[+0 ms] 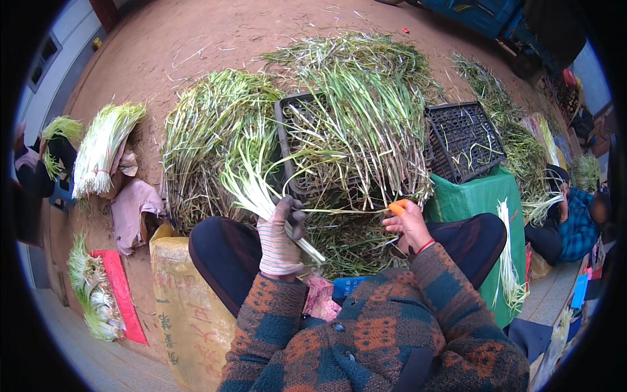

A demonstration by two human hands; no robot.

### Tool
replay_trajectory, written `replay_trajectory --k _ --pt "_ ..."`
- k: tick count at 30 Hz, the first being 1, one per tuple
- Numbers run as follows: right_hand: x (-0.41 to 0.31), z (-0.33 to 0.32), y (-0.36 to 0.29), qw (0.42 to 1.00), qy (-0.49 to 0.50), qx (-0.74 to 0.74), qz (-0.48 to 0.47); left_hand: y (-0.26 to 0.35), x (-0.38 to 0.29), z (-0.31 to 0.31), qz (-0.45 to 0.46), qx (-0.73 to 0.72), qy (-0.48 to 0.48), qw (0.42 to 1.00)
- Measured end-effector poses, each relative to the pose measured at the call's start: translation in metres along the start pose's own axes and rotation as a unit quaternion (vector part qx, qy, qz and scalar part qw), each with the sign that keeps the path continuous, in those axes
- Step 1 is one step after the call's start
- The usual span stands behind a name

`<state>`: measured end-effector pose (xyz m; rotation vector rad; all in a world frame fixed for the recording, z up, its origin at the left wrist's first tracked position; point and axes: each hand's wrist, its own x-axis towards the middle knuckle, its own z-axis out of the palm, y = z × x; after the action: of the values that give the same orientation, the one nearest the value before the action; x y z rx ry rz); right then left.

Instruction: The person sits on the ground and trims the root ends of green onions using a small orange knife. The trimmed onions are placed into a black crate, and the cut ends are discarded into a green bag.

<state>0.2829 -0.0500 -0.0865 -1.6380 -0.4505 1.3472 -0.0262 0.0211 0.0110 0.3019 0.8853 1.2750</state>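
Observation:
My left hand (281, 237), in a striped work glove with dark fingers, is closed around a small bunch of pale-stemmed leafy greens (262, 203). A single thin stalk (338, 211) stretches from it to my right hand (411, 225), which pinches the stalk's other end. An orange finger cover sits on the right thumb or a finger; which one I cannot tell. Just beyond my hands, a heap of long green stalks (372, 127) lies over a black plastic crate (289, 147). Another tall heap (210, 127) leans at its left. Loose trimmings (348, 245) lie between my knees.
An empty-looking black crate (470, 142) with scraps stands right, by a green woven sack (470, 196). A yellow sack (191, 304) lies left. Tied white-stemmed bundles (105, 152) rest far left. One person (578, 225) sits right, another (36, 161) left. A blue vehicle (490, 19) stands behind.

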Motion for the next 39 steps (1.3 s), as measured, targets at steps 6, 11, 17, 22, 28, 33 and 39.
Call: replay_trajectory --k 6,11,17,22,28,33,39 --pt "-0.012 -0.01 -0.03 0.71 0.066 -0.666 -0.219 0.008 0.002 -0.002 0.01 0.015 -0.011 1.0" --pt "-0.048 0.057 -0.079 0.847 -0.136 -0.413 -0.308 0.006 0.0 0.003 -0.019 0.037 -0.057 0.998" --pt "-0.048 0.13 -0.078 0.83 -0.407 -0.324 -0.202 0.014 0.002 0.005 -0.028 0.069 -0.082 0.994" --pt "-0.054 0.121 -0.07 0.896 -0.42 -0.143 -0.008 0.016 0.015 0.004 0.023 0.079 -0.074 0.994" --pt "-0.065 0.128 -0.07 0.93 -0.312 -0.184 -0.067 -0.007 0.005 0.012 0.055 0.072 -0.027 0.995" --pt "-0.071 0.135 -0.068 0.883 -0.253 -0.31 -0.245 -0.018 -0.005 0.013 -0.034 0.145 -0.061 0.987" --pt "-0.076 0.124 -0.069 0.881 -0.315 -0.275 -0.221 -0.011 -0.003 0.011 0.005 0.103 -0.046 0.994"
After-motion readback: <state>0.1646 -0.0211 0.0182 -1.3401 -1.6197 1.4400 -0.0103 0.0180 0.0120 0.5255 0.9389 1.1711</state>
